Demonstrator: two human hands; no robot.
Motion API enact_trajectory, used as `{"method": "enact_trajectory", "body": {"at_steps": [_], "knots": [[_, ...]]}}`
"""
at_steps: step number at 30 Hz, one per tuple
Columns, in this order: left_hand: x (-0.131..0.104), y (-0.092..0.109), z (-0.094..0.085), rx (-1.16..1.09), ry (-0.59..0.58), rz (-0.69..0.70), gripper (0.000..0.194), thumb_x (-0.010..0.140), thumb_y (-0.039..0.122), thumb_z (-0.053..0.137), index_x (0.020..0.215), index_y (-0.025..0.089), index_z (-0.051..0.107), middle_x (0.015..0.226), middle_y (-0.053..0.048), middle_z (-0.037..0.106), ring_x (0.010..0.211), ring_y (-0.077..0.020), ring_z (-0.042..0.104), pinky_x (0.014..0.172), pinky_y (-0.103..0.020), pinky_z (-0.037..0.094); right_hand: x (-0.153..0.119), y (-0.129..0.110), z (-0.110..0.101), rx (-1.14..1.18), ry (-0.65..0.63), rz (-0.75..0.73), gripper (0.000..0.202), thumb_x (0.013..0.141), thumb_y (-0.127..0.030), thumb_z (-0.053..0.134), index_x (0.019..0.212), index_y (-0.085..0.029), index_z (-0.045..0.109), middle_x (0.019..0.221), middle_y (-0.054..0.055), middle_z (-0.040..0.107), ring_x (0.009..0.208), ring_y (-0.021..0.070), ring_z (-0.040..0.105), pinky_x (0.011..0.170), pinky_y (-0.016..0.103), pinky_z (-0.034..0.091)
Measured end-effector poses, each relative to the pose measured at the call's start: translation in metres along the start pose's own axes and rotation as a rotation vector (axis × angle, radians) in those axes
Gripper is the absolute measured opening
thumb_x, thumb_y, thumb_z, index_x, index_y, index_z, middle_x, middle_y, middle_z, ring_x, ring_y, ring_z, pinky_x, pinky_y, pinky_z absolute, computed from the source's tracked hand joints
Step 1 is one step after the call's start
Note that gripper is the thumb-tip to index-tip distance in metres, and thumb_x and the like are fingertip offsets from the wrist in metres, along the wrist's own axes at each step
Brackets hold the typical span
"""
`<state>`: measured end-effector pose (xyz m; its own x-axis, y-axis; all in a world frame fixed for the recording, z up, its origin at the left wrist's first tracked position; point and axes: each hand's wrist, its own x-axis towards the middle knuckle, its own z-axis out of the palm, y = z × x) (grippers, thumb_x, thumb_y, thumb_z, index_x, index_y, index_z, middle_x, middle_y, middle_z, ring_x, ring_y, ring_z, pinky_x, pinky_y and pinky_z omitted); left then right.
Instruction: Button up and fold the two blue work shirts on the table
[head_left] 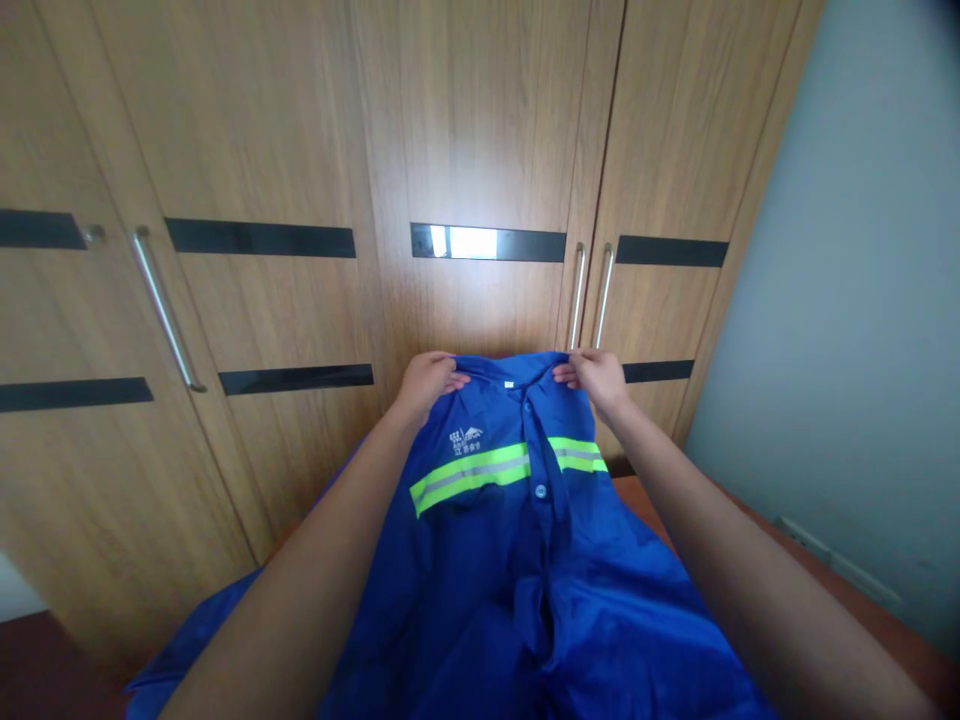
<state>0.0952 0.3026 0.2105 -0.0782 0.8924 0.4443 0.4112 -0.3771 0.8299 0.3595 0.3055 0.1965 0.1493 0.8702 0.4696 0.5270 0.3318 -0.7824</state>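
A blue work jacket (465, 560) hangs in front of me, its front facing me and its collar uppermost. Bright yellow-green reflective bands cross the chest, with white print above the left-hand one. Buttons run down the middle, and a small white label shows inside the neck. My left hand (433, 383) pinches the left end of the collar area between thumb and fingers. On the opposite side, my right hand (597, 378) grips the right end in the same way. The lower part of the jacket spreads out below and runs out of view.
A wooden wardrobe (480, 110) with black strips stands close behind the jacket. Metal handles stick out from its doors, one long handle (166, 310) at the left and a pair near the right. A pale wall (847, 330) rises at the right, above a reddish-brown floor (855, 600).
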Motion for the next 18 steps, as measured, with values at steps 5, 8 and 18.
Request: {"method": "enact_trajectory", "body": {"at_steps": [5,8,18], "knots": [[-0.006,0.005,0.019,0.129,-0.025,0.187,0.051,0.088,0.024,0.046,0.138,0.019,0.036,0.124,-0.008,0.063,0.115,-0.0192,0.058,0.097,-0.033,0.043,0.002,0.002,0.023,0.084,0.032,-0.109,0.043,0.084,-0.012,0.045,0.127,-0.016,0.051,0.115,0.008,0.068,0.103,0.0155,0.065,0.085,0.028,0.052],[-0.029,-0.028,0.035,0.320,-0.144,0.151,0.077,0.075,0.021,0.064,0.143,0.015,0.028,0.136,-0.016,0.054,0.126,-0.0273,0.049,0.104,-0.041,0.036,-0.015,0.029,0.047,0.066,-0.082,-0.090,0.058,0.074,-0.004,0.053,0.131,-0.016,0.049,0.121,0.009,0.065,0.105,0.0167,0.064,0.091,0.030,0.050],[-0.232,-0.121,0.045,0.743,-0.595,0.095,0.043,0.080,0.022,0.051,0.123,0.023,0.059,0.141,-0.010,0.050,0.135,-0.0285,0.037,0.113,-0.050,0.023,-0.163,0.151,0.070,-0.149,-0.257,0.088,0.046,0.071,0.001,0.042,0.106,-0.017,0.067,0.105,0.009,0.072,0.099,0.0219,0.068,0.092,0.040,0.051]]}}
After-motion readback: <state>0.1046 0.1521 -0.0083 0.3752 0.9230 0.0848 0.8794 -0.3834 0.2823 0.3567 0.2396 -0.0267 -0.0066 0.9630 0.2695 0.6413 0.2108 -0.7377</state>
